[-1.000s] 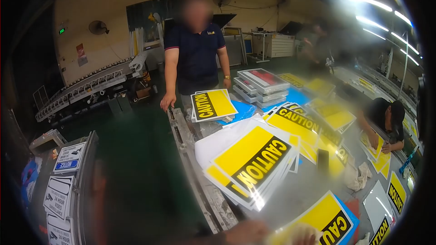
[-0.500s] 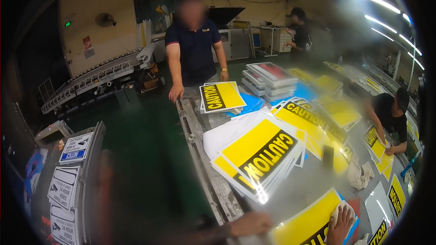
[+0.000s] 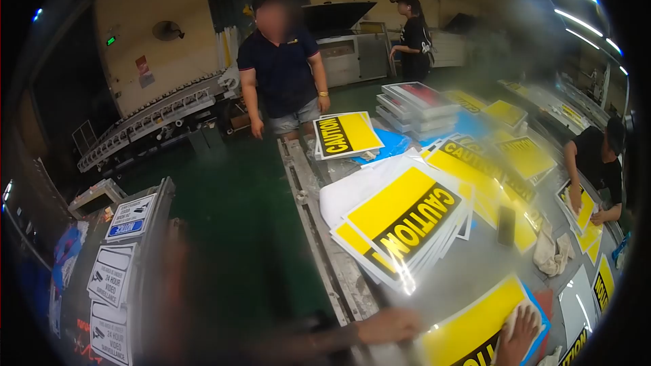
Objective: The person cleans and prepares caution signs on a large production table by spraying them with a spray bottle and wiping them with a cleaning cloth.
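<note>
A yellow and black caution sign (image 3: pixel 475 322) lies on the table at the bottom of the view, its lower part cut off. My right hand (image 3: pixel 521 333) presses a white cloth (image 3: pixel 505 331) against its right side, fingers stretched over the cloth. Under that side, a blue sheet (image 3: pixel 544 329) sticks out. My left hand (image 3: pixel 390 325) is at the sign's left edge, blurred, with its fingers not clear. Just beyond lies a fanned stack of caution signs (image 3: pixel 413 213).
A dark phone-like block (image 3: pixel 506 225) and a crumpled cloth (image 3: pixel 553 251) lie on the table (image 3: pixel 468 268). Another worker (image 3: pixel 597 169) handles signs at the right. A person (image 3: pixel 279 74) stands past the table's metal rail (image 3: pixel 319 230). Surveillance signs (image 3: pixel 110 274) lie at left.
The view has shifted, so most things sit farther right and lower. The standing person's hand has left the table rail and hangs down. A person in the background has turned and stands more upright.
</note>
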Tool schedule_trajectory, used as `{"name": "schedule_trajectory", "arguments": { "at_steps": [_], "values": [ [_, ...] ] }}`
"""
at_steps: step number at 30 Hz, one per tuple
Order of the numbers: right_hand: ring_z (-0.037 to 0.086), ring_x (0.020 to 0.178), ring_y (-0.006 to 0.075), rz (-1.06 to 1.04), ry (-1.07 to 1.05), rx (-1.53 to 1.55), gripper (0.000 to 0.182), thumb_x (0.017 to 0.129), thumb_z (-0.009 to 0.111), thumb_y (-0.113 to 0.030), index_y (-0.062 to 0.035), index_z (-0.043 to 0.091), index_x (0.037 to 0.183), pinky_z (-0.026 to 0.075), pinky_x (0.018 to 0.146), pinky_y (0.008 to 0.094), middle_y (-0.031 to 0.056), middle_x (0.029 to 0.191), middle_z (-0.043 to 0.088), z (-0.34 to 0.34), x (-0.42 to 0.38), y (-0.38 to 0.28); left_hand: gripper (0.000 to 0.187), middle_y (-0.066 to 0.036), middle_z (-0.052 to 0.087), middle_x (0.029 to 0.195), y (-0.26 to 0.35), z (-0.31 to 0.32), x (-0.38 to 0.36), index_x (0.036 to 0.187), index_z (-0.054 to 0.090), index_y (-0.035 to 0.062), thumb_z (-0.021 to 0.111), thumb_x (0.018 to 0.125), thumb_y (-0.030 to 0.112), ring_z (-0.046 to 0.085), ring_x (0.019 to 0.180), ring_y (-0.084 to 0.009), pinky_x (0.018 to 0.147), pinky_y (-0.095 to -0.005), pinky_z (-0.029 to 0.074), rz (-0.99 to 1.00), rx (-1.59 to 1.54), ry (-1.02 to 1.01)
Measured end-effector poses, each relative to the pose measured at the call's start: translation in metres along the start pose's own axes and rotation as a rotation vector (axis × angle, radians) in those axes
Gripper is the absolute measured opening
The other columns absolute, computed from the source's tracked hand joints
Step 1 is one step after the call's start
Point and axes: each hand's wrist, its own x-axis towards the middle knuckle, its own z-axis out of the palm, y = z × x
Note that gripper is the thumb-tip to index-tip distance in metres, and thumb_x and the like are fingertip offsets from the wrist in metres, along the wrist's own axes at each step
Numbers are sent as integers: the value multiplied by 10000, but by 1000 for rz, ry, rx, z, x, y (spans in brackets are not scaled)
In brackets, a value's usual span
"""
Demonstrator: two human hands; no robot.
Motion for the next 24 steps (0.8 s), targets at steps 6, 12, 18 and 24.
{"name": "schedule_trajectory", "arguments": {
  "at_steps": [6,12,18,24],
  "values": [
    [512,1481,435,-99,191,-214,597,1185,433,-446,-98,477,1668,376,1239,596,232,1639,544,21,24,36,420,-111,653,1013,7,-2,-3,1450,733,90,698,1069,264,685,1000,-285,842,-426,531,-16,-15,11],
    [402,1549,495,181,156,-97,716,1164,406,-585,-93,454,1682,321,1237,696,274,1683,458,54,-3,44,413,-106,653,1017,7,-3,-4,1445,735,89,693,1074,267,685,997,-287,832,-430,533,1,-10,19],
    [243,1659,447,420,-34,6,710,1160,463,-440,-41,325,1731,112,1355,579,243,1792,296,49,5,62,400,-145,661,1051,-1,3,-3,1433,736,96,683,1073,264,689,1049,-355,878,-464,543,63,1,55],
    [145,1685,472,553,-119,40,741,1159,478,-408,50,284,1709,92,1360,571,295,1805,212,16,-2,29,407,-155,689,1090,5,-4,-1,1453,739,156,654,1091,321,698,1062,-382,904,-468,555,-16,22,-13]
  ]
}}
